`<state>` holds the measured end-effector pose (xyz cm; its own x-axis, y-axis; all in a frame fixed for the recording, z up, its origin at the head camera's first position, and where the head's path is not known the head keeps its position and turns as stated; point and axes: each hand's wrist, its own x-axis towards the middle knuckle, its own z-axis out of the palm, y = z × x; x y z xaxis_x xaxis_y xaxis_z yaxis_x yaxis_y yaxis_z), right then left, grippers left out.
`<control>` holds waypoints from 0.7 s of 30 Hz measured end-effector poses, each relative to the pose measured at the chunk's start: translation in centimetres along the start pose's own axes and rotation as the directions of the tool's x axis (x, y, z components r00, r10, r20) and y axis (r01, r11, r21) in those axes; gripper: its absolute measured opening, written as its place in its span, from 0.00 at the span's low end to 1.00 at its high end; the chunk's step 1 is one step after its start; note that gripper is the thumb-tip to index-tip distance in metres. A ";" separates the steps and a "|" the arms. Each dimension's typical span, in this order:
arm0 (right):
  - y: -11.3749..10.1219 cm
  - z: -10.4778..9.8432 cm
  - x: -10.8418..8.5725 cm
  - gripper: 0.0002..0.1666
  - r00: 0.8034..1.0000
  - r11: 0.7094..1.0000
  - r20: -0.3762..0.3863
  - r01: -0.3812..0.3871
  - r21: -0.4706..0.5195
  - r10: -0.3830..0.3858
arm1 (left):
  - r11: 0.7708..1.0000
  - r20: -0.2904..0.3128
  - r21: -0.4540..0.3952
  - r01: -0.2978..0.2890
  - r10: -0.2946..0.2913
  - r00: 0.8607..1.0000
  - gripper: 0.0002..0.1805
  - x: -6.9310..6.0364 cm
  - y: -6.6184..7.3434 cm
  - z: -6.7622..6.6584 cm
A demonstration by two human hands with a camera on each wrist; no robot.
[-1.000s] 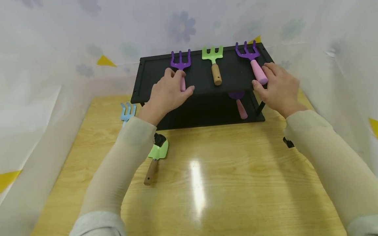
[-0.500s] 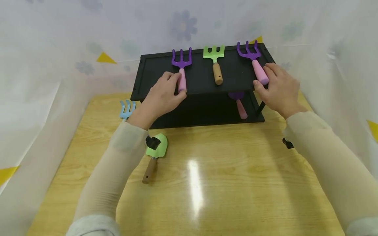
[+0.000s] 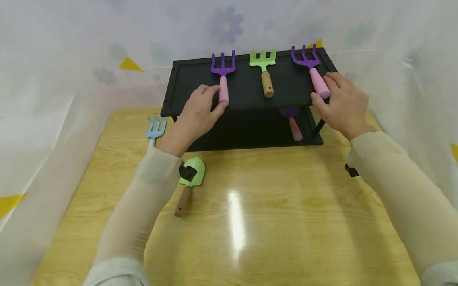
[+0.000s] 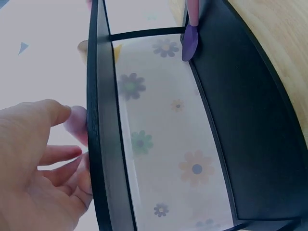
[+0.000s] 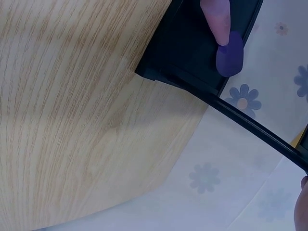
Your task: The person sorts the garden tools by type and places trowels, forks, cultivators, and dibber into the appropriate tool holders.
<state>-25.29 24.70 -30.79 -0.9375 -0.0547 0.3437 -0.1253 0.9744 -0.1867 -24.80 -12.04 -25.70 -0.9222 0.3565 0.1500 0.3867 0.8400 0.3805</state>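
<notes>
Two purple hand forks with pink handles lie on top of a black two-tier shelf (image 3: pixel 196 85). My left hand (image 3: pixel 202 109) pinches the handle of the left purple hand fork (image 3: pixel 223 85); in the left wrist view its thumb touches the handle end (image 4: pixel 77 122). At the shelf's right end, my right hand (image 3: pixel 341 101) has thumb and fingers on either side of the pink handle of the right purple hand fork (image 3: pixel 317 79). Between them lies a green hand fork (image 3: pixel 266 77) with a wooden handle. The right wrist view catches only part of my right hand (image 5: pixel 302 207).
On the lower tier lies a purple tool (image 3: pixel 295 129) with a pink handle, a trowel by its blade (image 5: pixel 230 55). A green trowel (image 3: pixel 195 171) and a light blue hand fork (image 3: pixel 155 127), partly behind my left arm, rest on the wooden table (image 3: pixel 279 210). Flowered sheeting surrounds it.
My left hand has slid left from over the handle to its side and end, and that fork now lies slightly straighter. My right hand keeps its place on the shelf; the view has shifted slightly.
</notes>
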 end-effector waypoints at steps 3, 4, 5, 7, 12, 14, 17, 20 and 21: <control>-0.1 -0.2 0.2 0.41 1.000 1.000 0.016 -0.001 0.002 0.001 | 0.998 -0.049 -0.051 -0.022 0.020 0.999 0.31 -0.9 -0.3 -0.4; -0.1 -0.3 0.2 0.41 1.000 1.000 0.017 -0.001 0.003 0.001 | 0.997 -0.072 -0.067 -0.040 0.035 0.997 0.30 -1.2 -0.5 -0.4; -0.1 -0.3 0.2 0.41 1.000 1.000 0.013 0.000 0.004 0.000 | 0.996 -0.093 -0.075 -0.057 0.050 0.994 0.29 -1.6 -0.7 -0.6; 0.0 -0.3 0.3 0.40 1.000 1.000 0.003 -0.002 0.007 0.002 | 0.992 -0.137 -0.082 -0.096 0.085 0.987 0.27 -2.2 -1.0 -0.6; 0.0 -0.3 0.4 0.41 1.000 1.000 0.017 -0.001 0.007 0.001 | 0.984 -0.174 -0.109 -0.144 0.124 0.977 0.24 -4.1 -2.0 -0.3; 0.0 -0.3 0.4 0.42 0.999 1.000 0.032 -0.004 0.003 0.004 | 0.982 -0.157 -0.118 -0.146 0.127 0.979 0.23 -5.0 -2.4 0.1; 0.0 -0.3 0.2 0.41 0.999 1.000 0.038 -0.014 -0.004 0.014 | 0.977 -0.153 -0.123 -0.177 0.158 0.976 0.22 -6.3 -3.3 0.7; 0.1 -0.1 0.2 0.41 1.000 1.000 0.020 -0.014 -0.001 0.014 | 0.965 -0.204 -0.115 -0.234 0.207 0.957 0.21 -7.4 -4.4 1.1; 0.1 -0.1 0.3 0.40 1.000 1.000 0.011 -0.011 0.004 0.011 | 0.964 -0.223 -0.109 -0.244 0.216 0.951 0.21 -7.8 -4.8 1.1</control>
<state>-25.53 24.82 -30.63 -0.9423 -0.0459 0.3316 -0.1157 0.9741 -0.1940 -19.46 -18.42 -29.74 -0.7956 0.4289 0.4279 0.5966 0.6777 0.4299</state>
